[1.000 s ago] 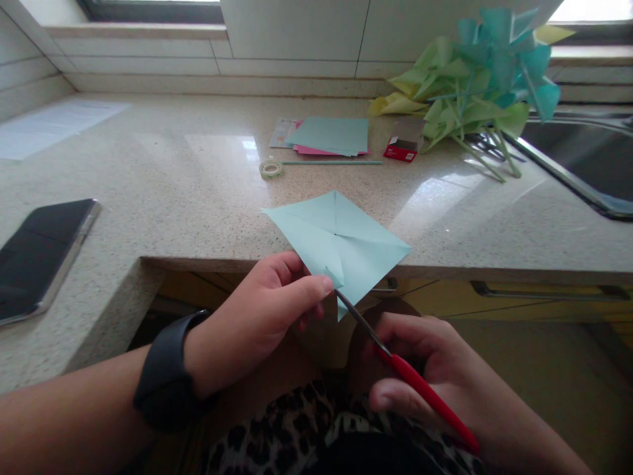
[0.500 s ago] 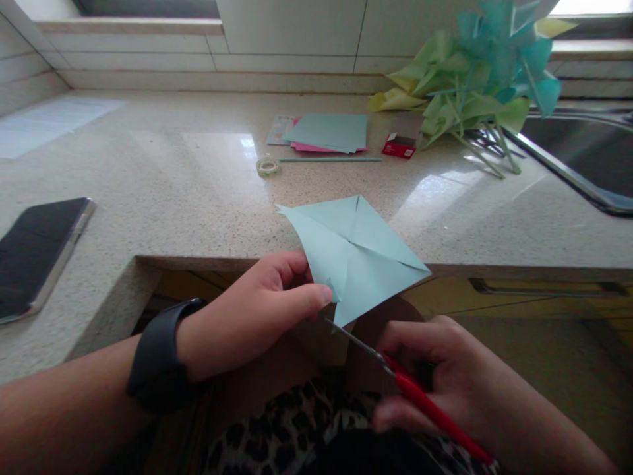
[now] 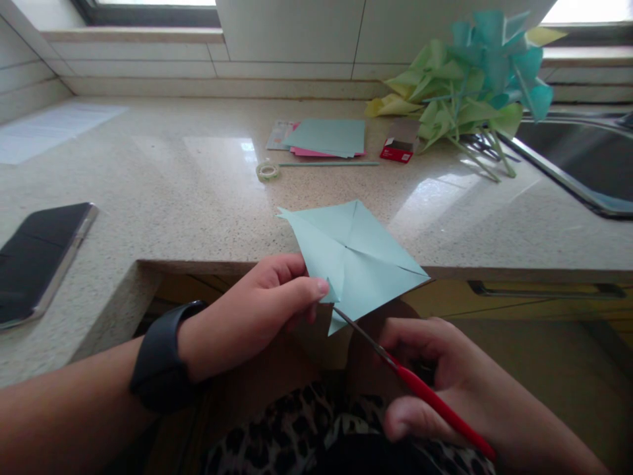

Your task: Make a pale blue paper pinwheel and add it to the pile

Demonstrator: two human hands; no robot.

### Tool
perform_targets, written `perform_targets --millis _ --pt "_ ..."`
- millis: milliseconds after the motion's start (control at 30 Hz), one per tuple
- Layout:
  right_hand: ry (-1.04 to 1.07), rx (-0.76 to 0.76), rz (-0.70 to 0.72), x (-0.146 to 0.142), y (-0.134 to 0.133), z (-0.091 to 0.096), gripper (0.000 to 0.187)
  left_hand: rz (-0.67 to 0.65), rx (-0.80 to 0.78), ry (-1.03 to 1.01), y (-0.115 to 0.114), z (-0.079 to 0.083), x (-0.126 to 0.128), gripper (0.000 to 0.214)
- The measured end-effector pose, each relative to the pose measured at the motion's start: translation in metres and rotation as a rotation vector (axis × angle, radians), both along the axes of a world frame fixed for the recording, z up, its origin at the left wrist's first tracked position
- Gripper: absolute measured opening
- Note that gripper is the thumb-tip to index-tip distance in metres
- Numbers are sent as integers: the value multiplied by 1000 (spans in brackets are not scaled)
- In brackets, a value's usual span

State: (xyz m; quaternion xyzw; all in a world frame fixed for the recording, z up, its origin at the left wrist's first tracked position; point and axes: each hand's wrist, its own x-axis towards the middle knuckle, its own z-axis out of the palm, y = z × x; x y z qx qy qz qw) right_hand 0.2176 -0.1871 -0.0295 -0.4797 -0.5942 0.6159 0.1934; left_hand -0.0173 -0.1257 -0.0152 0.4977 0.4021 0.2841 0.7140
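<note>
A pale blue-green square of paper (image 3: 376,257) reaches past the counter's front edge, with creases running to a dark spot at its middle and slits at its corners. My left hand (image 3: 281,290) pinches its near left edge between thumb and fingers, by a small folded flap. In my right hand (image 3: 440,376) are red-handled scissors (image 3: 435,402). Their blades meet the paper at its near corner, at the slit beside my left thumb. How far apart the blades are, I cannot tell.
Behind the paper lie a tape roll (image 3: 268,171), a thin green stick (image 3: 329,164), stacked coloured paper (image 3: 329,136) and a small red box (image 3: 396,150). Paper pinwheels (image 3: 459,86) rest beside the sink (image 3: 588,158). A phone (image 3: 42,257) lies left on the counter (image 3: 188,198).
The scissor blades have moved up into the slit at the paper's near corner. That corner's tip has shifted slightly left and down. My left hand keeps its pinch.
</note>
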Motion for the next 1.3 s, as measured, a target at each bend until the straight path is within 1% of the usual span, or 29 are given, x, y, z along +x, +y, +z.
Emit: perform_targets --millis 133,200,333,533,667,833,900,1000,1100,1167,1233,1300 --pt "31 29 -25 1 0 1 49 10 0 43 1 0 0 31" --pt "30 43 -54 3 -1 -1 46 -3 18 97 2 1 0 30" --pt "51 56 -118 8 -2 -7 42 -42 27 187 5 4 -2 20" --pt "211 3 -170 12 2 -13 35 -32 53 206 9 1 -4 27" --pt "162 72 -218 18 3 -18 32 -42 64 177 9 -2 -5 23" --pt "126 41 -302 24 2 -24 37 -60 74 137 8 -2 -3 18" --pt "116 55 -338 26 1 -22 38 -60 93 154 8 -1 -3 16" --pt "81 98 -402 29 0 -15 39 -48 124 148 8 3 -4 13" --pt "39 123 -482 30 1 -8 41 -10 137 165 9 8 -5 11" --pt "28 124 -505 30 2 -7 43 44 121 178 10 10 -5 11" --pt "18 109 -493 30 3 -11 44 143 97 166 10 10 -4 14" --pt "-7 85 -462 31 4 -17 44 276 91 165 10 8 -3 24"
